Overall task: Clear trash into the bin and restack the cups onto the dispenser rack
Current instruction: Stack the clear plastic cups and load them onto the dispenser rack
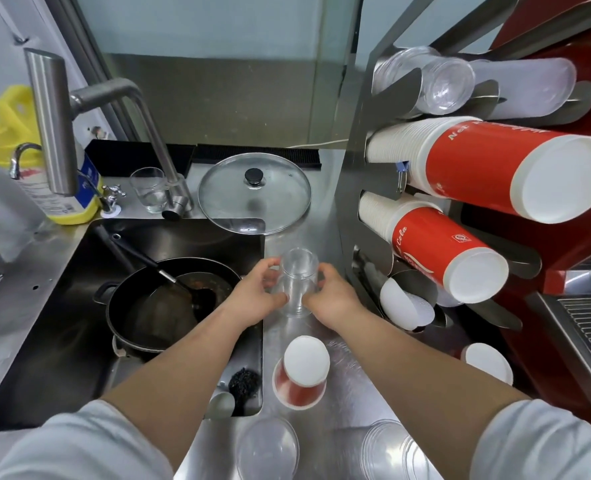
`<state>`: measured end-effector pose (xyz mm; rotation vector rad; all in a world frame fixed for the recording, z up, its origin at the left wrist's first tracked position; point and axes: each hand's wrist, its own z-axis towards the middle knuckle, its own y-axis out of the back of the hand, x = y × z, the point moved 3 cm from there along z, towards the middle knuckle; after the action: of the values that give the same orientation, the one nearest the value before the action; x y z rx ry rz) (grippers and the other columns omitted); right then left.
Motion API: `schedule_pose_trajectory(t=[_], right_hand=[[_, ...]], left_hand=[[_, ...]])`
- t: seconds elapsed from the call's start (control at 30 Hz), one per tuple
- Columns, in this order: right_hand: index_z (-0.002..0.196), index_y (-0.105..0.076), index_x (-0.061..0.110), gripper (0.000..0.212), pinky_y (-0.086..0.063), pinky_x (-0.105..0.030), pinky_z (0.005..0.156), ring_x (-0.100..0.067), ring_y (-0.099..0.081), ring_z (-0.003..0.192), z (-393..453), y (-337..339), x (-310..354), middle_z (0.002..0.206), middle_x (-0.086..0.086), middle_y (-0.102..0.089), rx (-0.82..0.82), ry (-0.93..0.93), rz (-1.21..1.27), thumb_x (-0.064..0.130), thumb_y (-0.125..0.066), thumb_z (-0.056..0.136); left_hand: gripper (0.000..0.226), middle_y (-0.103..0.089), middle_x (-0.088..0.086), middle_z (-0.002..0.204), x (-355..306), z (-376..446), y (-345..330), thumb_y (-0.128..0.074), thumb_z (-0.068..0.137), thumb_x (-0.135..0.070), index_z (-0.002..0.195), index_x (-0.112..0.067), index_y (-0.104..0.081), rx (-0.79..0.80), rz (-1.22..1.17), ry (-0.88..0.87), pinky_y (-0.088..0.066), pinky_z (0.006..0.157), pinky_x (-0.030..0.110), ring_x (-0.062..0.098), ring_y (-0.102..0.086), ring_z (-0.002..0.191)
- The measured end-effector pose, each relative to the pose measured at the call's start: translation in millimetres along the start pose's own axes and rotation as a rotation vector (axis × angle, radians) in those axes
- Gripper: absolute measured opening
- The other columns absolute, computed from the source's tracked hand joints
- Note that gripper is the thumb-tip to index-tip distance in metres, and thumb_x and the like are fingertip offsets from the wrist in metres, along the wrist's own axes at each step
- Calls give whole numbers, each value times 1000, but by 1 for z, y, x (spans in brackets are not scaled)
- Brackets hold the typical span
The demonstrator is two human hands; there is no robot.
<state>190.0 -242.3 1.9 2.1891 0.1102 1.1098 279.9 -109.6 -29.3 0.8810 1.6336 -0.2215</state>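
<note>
I've got both hands, left hand (257, 296) and right hand (332, 296), fingers clamped on clear cups (297, 282) beside the dispenser rack (353, 188); red cup (301, 374) below still unstacked.

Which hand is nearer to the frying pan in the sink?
Left. The left hand hangs just past the frying pan rim, gripping the clear cups; the right hand grips their far side, over the counter.

Bright, even overhead light fills the scene. Soft glare sheens the steel worktop (325, 244) and the glass lid (254, 194). Shadows are faint. Wide-angle distortion bends the edges; the sleeves (79, 445) at the bottom look blurred.
</note>
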Motion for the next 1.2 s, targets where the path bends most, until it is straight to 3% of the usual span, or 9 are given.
schedule_pose_trajectory(t=[0.13,0.3,0.47,0.57,0.67,0.77,0.87,1.0,1.2], right_hand=[[132,-43,25,57,-40,-25,77,-25,-59,104,-1,3,2,121,-5,-61,24,-17,-55,21,-61,79],[141,-34,14,65,-41,-26,81,-30,-55,115,-9,16,5,131,-12,-54,68,-63,-179,25,-60,83],[106,-61,8,31,-47,-30,77,-30,-61,100,-20,24,9,110,-14,-64,139,-16,-313,30,-57,83],[88,-60,12,21,-44,-28,71,-29,-61,91,-25,28,13,103,-14,-66,144,43,-424,32,-54,85],[93,-63,11,25,-42,-26,73,-30,-61,95,-34,32,17,103,-13,-65,145,72,-574,31,-49,91],[101,-64,7,28,-43,-26,76,-31,-61,105,-42,34,21,114,-14,-65,159,104,-644,28,-46,93],[111,-61,3,31,-46,-31,86,-33,-58,111,-52,39,31,120,-16,-61,180,131,-552,18,-38,97],[97,-65,5,28,-48,-31,81,-30,-61,102,-65,48,40,107,-14,-66,157,237,-530,25,-45,93],[101,-69,17,26,-52,-34,86,-20,-63,94,-96,59,35,102,-3,-70,194,368,-459,32,-52,89]], left_hand=[[49,-62,0,108,0,0,0,-69,81,-9,120,-33,-53,-14,130,40,-52,92,36,23,-63,105],[40,-62,4,118,1,-6,12,-63,86,-27,125,-20,-58,-2,546,154,-48,90,29,23,-61,107],[12,-67,-6,102,-13,-14,24,-61,85,-38,92,-29,-67,265,811,194,-45,85,28,16,-60,97],[31,-65,-4,122,-28,-24,24,-58,86,-45,110,-28,-68,440,956,205,-44,98,33,17,-58,107],[42,-59,-3,135,-50,-34,19,-54,92,-42,130,-23,-60,506,1095,138,-42,105,34,20,-55,122],[45,-56,-1,138,-73,-46,14,-53,94,-40,135,-24,-55,499,1076,52,-41,105,31,18,-53,124],[43,-56,-2,137,-92,-59,16,-51,97,-36,138,-24,-52,499,995,-16,-38,100,24,16,-52,123],[40,-59,-4,130,-109,-76,23,-50,98,-37,136,-29,-52,491,934,-77,-40,97,22,13,-55,115],[41,-60,-11,128,-117,-108,31,-52,98,-39,138,-31,-51,502,906,-153,-45,100,23,7,-57,115]])
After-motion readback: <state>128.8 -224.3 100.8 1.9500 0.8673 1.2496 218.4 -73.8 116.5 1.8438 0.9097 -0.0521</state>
